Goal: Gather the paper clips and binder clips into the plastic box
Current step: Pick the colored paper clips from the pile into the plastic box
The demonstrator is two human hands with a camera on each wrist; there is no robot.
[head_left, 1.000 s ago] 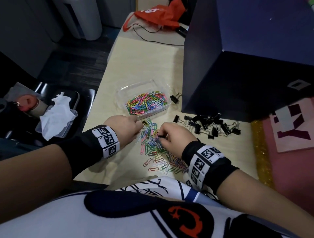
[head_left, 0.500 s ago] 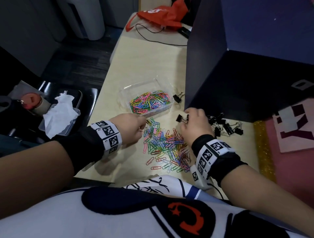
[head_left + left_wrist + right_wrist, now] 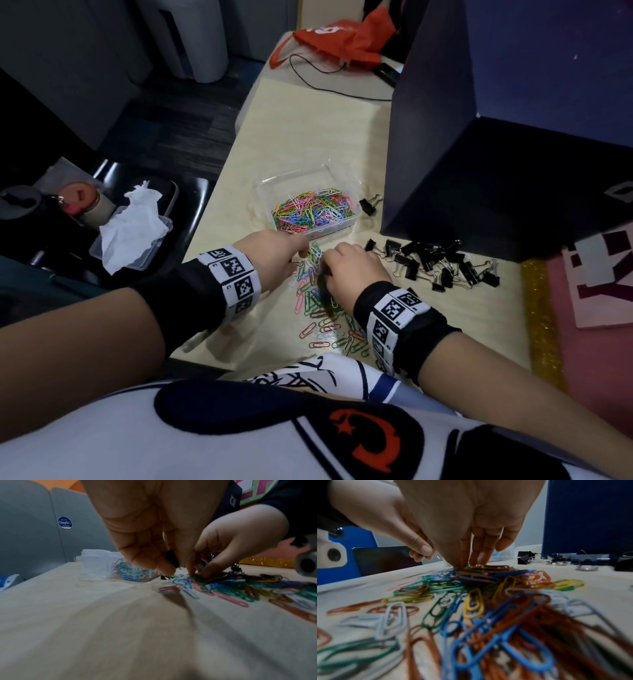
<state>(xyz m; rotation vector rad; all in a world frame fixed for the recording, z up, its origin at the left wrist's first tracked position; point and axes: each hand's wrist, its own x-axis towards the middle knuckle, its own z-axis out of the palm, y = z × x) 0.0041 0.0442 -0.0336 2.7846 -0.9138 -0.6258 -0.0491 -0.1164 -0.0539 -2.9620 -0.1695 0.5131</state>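
The clear plastic box [image 3: 356, 214] sits mid-table, holding many coloured paper clips. In front of it lies a loose pile of coloured paper clips [image 3: 320, 317]. My left hand [image 3: 301, 254] hovers at the pile's far end with its fingers curled. In the left wrist view a small black binder clip [image 3: 171, 558] is pinched between its thumb and fingers. My right hand [image 3: 325, 265] meets it from the right, fingertips [image 3: 474, 559] pinching down on the top of the paper clips [image 3: 476, 574]. A heap of black binder clips [image 3: 442, 263] lies to the right.
One binder clip [image 3: 370, 205] lies alone right of the box. A tall dark blue board [image 3: 479, 154] stands behind the binder clips. An orange bag [image 3: 342, 37] and a cable lie at the table's far end. A tissue container [image 3: 133, 233] rests on a chair to the left.
My right hand went right to the binder clips, then came back left onto the paper clip pile. My left hand stayed in front of the box.
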